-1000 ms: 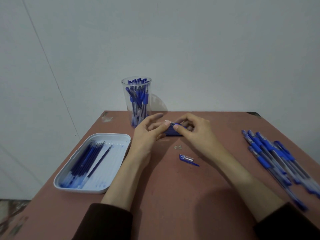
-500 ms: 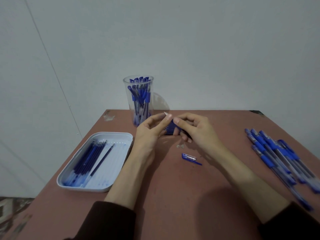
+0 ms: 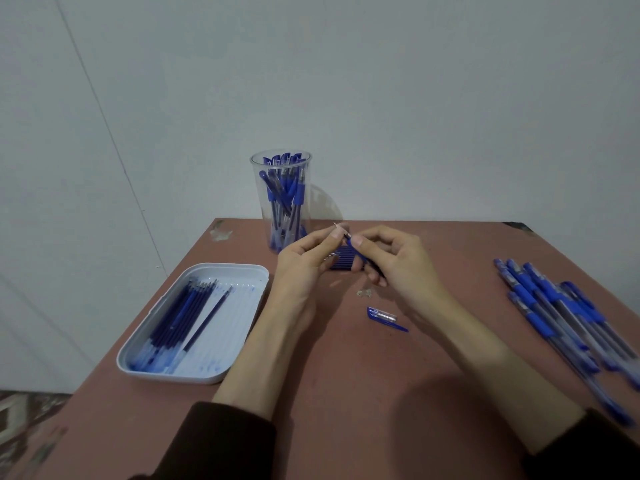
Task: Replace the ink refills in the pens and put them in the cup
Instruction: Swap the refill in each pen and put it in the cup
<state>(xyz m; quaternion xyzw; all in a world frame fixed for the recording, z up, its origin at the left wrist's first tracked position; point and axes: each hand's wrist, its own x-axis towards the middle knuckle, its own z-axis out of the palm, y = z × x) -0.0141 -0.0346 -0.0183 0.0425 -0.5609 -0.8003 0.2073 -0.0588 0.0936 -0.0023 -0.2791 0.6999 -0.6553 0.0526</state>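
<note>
Clear plastic cup (image 3: pixel 281 202) holds pens, white tray (image 3: pixel 242 271) holds refills; both hands (image 3: pixel 301 265) pinch one refill (image 3: pixel 348 239).

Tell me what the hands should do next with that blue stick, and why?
Probably slide the refill into a pen barrel. Both the left hand and right hand pinch it above the table, tip up, a loose pen cap lies nearby, and the cup takes finished pens.

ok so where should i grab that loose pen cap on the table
Pinch the pen cap from above across its clear, wider body at its left end. It lies flat and alone on the table, and its thin blue clip tapers off to the right, too slim to grip well.
</note>
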